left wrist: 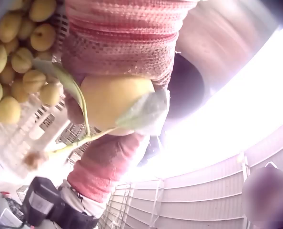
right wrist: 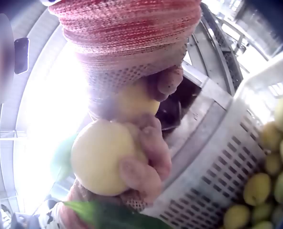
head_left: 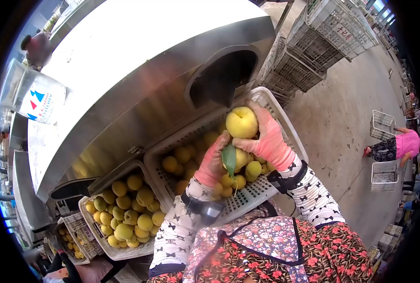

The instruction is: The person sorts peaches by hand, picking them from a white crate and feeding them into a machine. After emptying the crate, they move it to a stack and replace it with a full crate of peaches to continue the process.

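In the head view my right hand, in a pink glove with bare fingertips, grips a large yellow fruit. Just below it, my left hand holds a second yellow fruit bearing a green leaf. The left wrist view shows the left hand over its fruit, with a leafy twig sticking out. In the right wrist view, bare left fingers curl round one fruit, close beside the fruit under my right hand. Both hands are above a white crate.
Another crate full of yellow fruit stands at the left. A metal machine with a round dark opening rises behind the crates. Empty crates are stacked at upper right. A person in pink carries crates farther right.
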Action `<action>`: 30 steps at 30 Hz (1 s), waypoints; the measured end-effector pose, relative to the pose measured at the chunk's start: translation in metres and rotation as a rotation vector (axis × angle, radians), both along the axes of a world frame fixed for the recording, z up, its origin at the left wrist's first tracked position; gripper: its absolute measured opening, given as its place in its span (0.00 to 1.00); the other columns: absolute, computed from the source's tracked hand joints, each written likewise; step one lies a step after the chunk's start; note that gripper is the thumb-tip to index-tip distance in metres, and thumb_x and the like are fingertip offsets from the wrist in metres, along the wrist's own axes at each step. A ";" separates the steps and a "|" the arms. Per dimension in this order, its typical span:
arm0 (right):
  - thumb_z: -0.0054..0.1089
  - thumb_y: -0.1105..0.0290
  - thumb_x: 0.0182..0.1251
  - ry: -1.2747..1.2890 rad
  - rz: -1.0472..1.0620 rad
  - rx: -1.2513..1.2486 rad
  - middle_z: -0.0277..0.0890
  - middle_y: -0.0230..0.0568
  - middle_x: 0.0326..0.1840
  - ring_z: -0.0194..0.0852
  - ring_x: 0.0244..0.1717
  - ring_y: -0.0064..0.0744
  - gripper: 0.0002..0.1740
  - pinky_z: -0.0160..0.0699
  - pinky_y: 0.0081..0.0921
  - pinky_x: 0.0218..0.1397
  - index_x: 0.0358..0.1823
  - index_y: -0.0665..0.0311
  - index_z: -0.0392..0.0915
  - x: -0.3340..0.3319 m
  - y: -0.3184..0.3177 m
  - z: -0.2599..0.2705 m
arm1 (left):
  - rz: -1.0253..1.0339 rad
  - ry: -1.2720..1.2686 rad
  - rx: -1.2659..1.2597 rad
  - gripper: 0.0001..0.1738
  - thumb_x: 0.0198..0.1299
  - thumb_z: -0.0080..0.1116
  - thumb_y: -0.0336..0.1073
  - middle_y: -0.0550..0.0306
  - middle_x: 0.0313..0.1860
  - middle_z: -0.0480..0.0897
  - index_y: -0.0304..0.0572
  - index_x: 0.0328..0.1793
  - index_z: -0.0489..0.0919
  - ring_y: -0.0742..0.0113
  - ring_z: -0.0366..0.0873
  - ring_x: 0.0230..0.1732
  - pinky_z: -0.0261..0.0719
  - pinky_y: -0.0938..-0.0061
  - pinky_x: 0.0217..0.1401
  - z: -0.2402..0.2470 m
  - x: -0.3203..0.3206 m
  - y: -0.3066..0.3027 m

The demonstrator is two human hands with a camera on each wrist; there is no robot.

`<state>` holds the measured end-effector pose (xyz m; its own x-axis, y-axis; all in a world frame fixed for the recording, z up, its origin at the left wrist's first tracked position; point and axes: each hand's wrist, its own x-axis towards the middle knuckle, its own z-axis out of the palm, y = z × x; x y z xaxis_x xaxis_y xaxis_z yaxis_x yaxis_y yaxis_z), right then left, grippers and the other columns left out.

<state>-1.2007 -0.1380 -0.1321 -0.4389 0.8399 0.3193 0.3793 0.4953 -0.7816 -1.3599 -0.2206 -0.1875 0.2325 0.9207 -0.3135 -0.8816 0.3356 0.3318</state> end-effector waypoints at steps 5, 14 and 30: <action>0.77 0.50 0.50 -0.494 -0.213 0.066 0.75 0.57 0.51 0.77 0.52 0.55 0.43 0.78 0.42 0.57 0.62 0.67 0.69 -0.084 0.103 0.013 | 0.128 -0.222 -0.035 0.27 0.69 0.53 0.57 0.48 0.54 0.82 0.42 0.60 0.77 0.50 0.81 0.54 0.81 0.56 0.59 -0.011 -0.015 0.011; 0.79 0.42 0.47 0.024 0.121 -0.252 0.68 0.62 0.67 0.68 0.67 0.53 0.60 0.65 0.39 0.72 0.72 0.75 0.60 -0.028 0.005 0.011 | 0.352 0.324 0.222 0.22 0.72 0.52 0.50 0.51 0.56 0.82 0.39 0.59 0.78 0.58 0.78 0.60 0.74 0.64 0.67 -0.013 -0.017 0.021; 0.69 0.58 0.59 -0.146 -0.181 0.085 0.77 0.55 0.54 0.78 0.56 0.50 0.30 0.79 0.41 0.57 0.59 0.66 0.75 -0.037 0.087 0.024 | -0.097 1.701 0.017 0.22 0.62 0.61 0.45 0.46 0.50 0.81 0.41 0.58 0.77 0.48 0.79 0.51 0.78 0.61 0.53 -0.206 -0.023 -0.023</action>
